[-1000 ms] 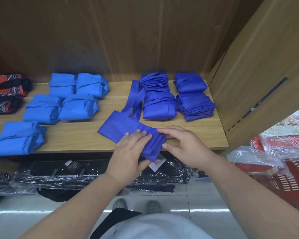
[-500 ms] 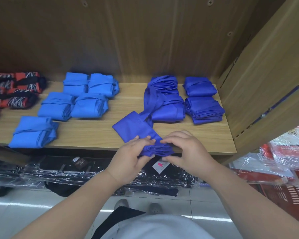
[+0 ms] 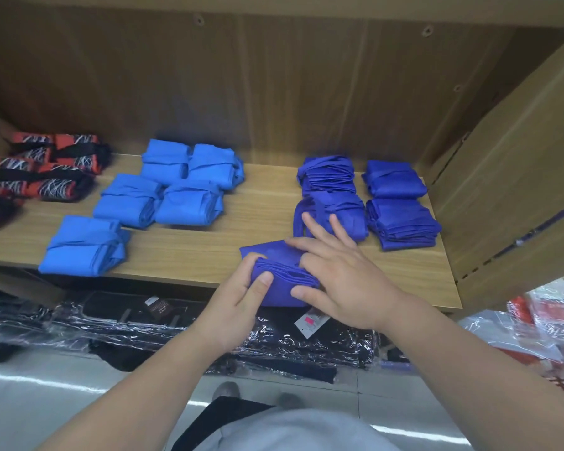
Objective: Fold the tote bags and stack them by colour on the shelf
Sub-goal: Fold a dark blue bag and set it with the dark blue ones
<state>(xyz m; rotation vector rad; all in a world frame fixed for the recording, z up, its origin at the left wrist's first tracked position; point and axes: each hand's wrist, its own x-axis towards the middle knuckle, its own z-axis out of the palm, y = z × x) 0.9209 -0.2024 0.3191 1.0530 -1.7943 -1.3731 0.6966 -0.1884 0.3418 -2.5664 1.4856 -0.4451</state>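
— Wooden shelf [image 3: 261,222], front edge: what is changed?
— More royal-blue fabric tote bag [image 3: 284,276] is rolled up, held in the grip of the left hand [image 3: 238,301], pressed by the wide-spread right hand [image 3: 342,281]; stacking is judged near.
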